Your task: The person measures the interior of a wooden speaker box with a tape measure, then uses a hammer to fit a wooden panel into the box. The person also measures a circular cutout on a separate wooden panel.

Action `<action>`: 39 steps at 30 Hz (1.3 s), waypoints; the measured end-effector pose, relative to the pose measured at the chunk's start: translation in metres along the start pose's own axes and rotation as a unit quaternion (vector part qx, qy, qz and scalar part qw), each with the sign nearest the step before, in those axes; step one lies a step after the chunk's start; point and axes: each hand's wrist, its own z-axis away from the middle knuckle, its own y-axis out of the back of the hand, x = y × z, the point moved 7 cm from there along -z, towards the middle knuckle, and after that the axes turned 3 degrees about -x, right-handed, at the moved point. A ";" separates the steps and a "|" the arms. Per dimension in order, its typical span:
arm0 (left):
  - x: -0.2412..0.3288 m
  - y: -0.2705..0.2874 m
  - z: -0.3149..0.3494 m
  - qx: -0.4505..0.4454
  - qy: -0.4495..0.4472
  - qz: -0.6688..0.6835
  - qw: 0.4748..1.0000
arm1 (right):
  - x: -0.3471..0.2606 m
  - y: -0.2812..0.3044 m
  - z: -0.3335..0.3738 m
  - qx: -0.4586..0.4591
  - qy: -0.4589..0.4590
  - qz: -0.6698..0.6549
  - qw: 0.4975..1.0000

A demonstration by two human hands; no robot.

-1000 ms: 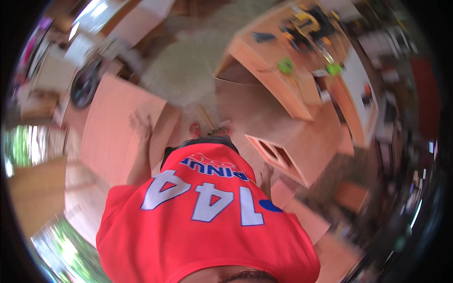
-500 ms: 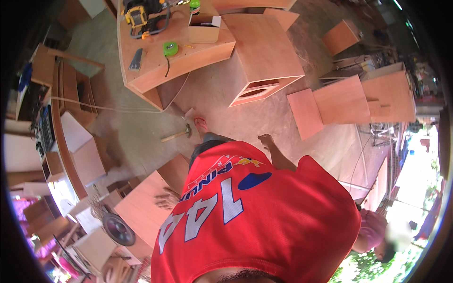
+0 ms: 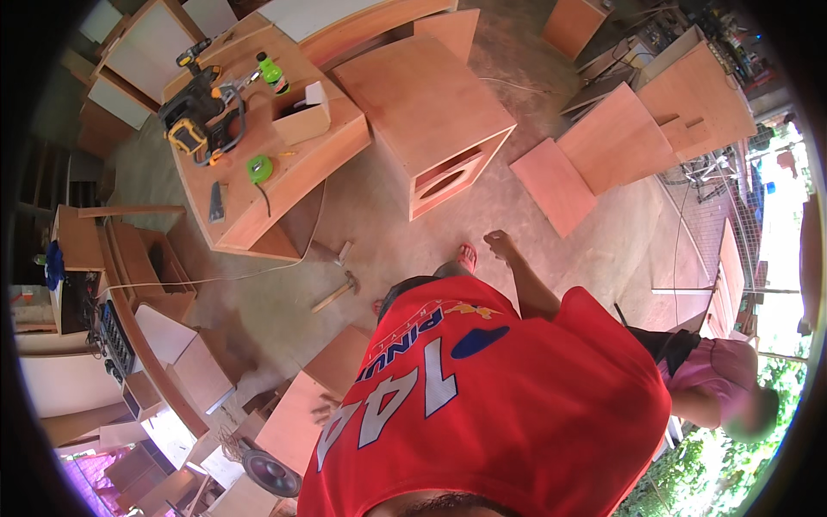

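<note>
Left hand point(image 3: 326, 412) shifted onto plywood panel point(image 3: 297, 418), long axis toward shoe; right hand point(image 3: 497, 244) loosely curled, empty.

Left hand point(image 3: 326, 412) largely hidden behind red printed shirt point(image 3: 491, 405), only fingertips seen on flat plywood panel point(image 3: 297, 414). Second person in pink top point(image 3: 719, 379) blurred at right rim.

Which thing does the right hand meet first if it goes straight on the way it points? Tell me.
The right hand is empty and points toward the speaker box with the round cutout. Only bare concrete floor lies between, though depth is unclear.
</note>
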 end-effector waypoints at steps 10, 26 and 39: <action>0.131 0.022 0.110 -0.166 -0.129 0.219 0.953 | 0.122 0.126 -0.056 -0.057 -0.155 -0.043 0.985; 0.423 0.030 0.317 -0.503 -0.297 0.293 0.757 | -0.007 0.155 -0.165 -0.084 -0.126 -0.409 0.900; 0.594 0.029 0.436 -0.672 -0.239 0.367 0.596 | -0.053 0.134 -0.194 -0.039 -0.147 -0.532 0.833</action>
